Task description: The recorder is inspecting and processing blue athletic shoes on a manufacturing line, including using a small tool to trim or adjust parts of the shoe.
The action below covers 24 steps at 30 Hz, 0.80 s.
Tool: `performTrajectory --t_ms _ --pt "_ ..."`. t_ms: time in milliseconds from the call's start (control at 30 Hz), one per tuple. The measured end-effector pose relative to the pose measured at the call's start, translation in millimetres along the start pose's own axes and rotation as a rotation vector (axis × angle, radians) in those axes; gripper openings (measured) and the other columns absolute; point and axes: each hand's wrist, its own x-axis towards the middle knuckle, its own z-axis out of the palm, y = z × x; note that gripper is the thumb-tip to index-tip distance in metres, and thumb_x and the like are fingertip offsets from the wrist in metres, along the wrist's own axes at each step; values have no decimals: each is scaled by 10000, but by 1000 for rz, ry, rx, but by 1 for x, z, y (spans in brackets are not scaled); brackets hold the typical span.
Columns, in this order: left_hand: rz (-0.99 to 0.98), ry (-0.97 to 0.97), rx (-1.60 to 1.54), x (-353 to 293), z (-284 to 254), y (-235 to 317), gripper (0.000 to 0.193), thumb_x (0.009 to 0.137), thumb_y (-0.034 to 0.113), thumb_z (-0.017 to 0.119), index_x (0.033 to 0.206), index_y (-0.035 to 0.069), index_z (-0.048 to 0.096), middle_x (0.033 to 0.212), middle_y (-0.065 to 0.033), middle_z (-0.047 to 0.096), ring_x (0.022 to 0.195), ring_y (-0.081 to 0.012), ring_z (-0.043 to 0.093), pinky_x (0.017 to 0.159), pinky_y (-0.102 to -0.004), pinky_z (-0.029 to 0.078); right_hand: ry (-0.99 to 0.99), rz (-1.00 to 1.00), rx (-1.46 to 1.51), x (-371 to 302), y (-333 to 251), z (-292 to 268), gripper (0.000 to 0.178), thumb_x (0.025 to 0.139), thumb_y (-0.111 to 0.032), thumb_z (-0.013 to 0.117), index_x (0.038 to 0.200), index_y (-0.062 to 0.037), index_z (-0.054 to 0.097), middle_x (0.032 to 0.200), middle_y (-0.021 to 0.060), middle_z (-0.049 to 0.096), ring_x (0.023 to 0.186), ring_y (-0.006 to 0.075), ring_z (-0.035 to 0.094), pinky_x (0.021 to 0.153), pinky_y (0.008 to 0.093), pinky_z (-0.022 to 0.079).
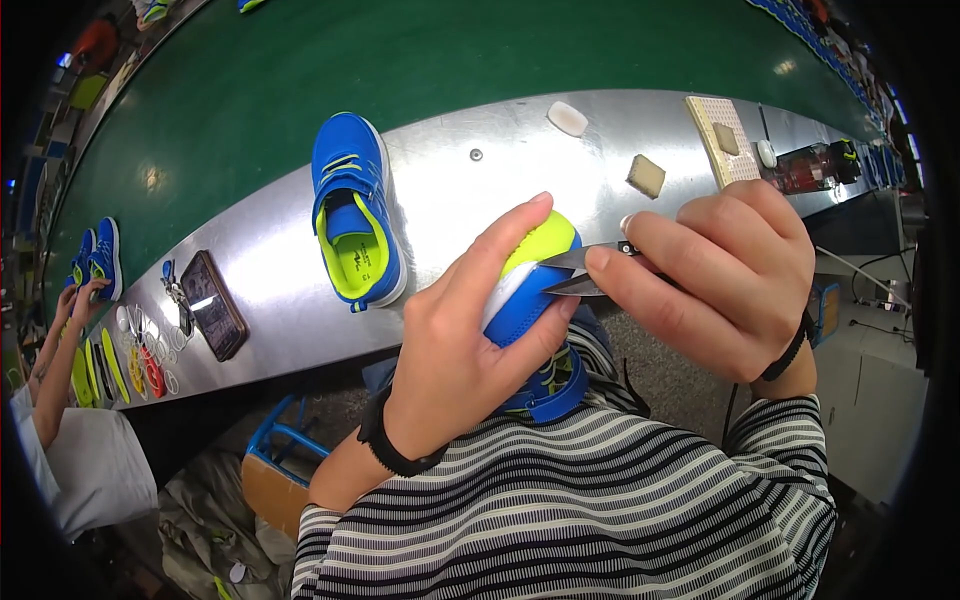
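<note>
My left hand (440, 340) is closed round a blue child's sneaker (512, 316) with a white and yellow-green sole, its fingers along the sole and its thumb on the blue upper. Between the fingers and thumb of my right hand (715, 275) is a pair of thread snips (576, 286). Their two dark blades stand apart, with the tips at the sneaker's edge near my left thumb. A matching blue sneaker (345, 150) with a yellow-green insole stands upright on the metal table edge (440, 210), to the left of my hands.
A green conveyor belt (480, 50) runs beyond the metal edge. On the metal lie a white oval piece (567, 119), a tan sponge block (646, 176), a cream pad (715, 140) and a phone (215, 305). At far left, a co-worker's hands (85, 292) hold another blue sneaker.
</note>
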Motion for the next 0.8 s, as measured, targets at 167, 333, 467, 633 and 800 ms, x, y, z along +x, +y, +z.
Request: performTrajectory --t_ms 167,333,467,633,800 --pt "-32 -21 -42 -2 2 -1 560 783 62 709 1296 34 486 1074 -133 642 969 -180 624 845 -287 482 -38 -21 -25 -2 -1 -1 324 594 -178 673 907 -95 686 779 15 622 578 132 504 532 260 376" --pt "-33 0 -25 -1 3 -1 545 793 40 686 1299 33 483 1062 -128 647 971 -172 622 852 -283 478 -70 9 3 -2 0 -2 311 600 -173 661 899 -89 689 778 15 621 580 132 506 529 262 376" --pt "-45 -8 -15 -2 3 0 543 794 41 685 1298 35 484 1064 -131 646 970 -176 624 850 -283 479 -50 59 42 -7 -1 -2 303 624 -172 671 920 -106 690 803 12 630 597 133 524 537 263 387" --pt "-31 -7 -13 -2 2 0 556 783 45 691 1299 45 483 1056 -140 646 968 -188 630 841 -284 484 -53 53 24 -6 -3 -2 313 636 -184 677 942 -119 688 822 7 636 613 132 535 546 262 393" --pt "-30 -1 -15 -2 2 1 570 762 37 696 1293 43 489 1103 -177 623 991 -254 632 834 -318 495 -34 49 3 -5 -5 -1 295 641 -175 677 929 -115 684 803 9 629 600 127 526 534 259 381"
